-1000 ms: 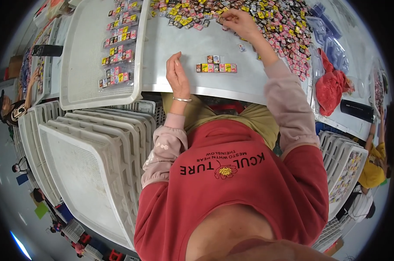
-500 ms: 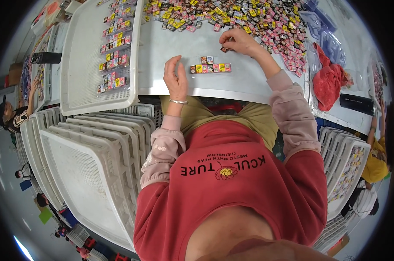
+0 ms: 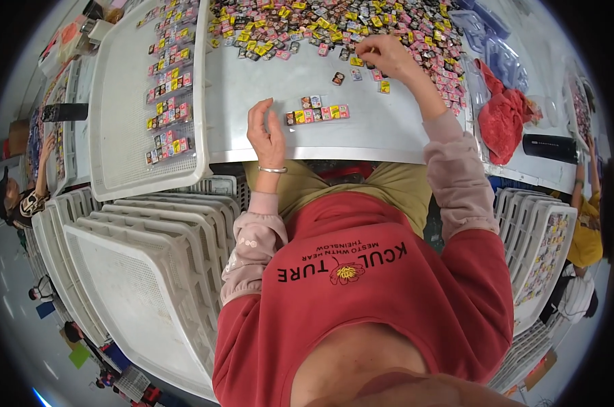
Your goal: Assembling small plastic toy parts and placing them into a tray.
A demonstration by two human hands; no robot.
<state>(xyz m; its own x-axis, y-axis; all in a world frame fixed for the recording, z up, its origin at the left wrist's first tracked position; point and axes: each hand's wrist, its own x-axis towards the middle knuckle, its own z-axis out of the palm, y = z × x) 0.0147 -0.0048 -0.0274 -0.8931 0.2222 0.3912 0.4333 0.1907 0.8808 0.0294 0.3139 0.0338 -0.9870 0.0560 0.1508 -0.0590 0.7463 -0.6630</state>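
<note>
Small printed blocks in pink, yellow, black and white form a short row (image 3: 317, 114) in front of me, with two more against its far side. A clear plastic holder seems to be around them. My left hand (image 3: 266, 132) rests just left of this row, its fingers apart and nothing in them. Farther off to the right, my right hand (image 3: 386, 55) reaches palm down at the near edge of a large loose pile (image 3: 286, 30) of the same blocks. Its fingers are bent together; whatever lies under the fingertips is hidden. A dark block (image 3: 338, 78) and a yellow block (image 3: 385, 87) lie nearby.
Filled clear packs (image 3: 170, 115) line the white perforated tray (image 3: 117, 129) at left. More white trays (image 3: 127, 271) stand stacked below it. On the right are a red cloth (image 3: 505, 125), clear plastic holders (image 3: 507, 64) and a black cylinder (image 3: 549, 147). Other people work at both sides.
My right hand has left the dark block and moved farther away, to the pile's edge. Several loose blocks now show apart from the pile. My left hand stays beside the row; the view shifts slightly.
</note>
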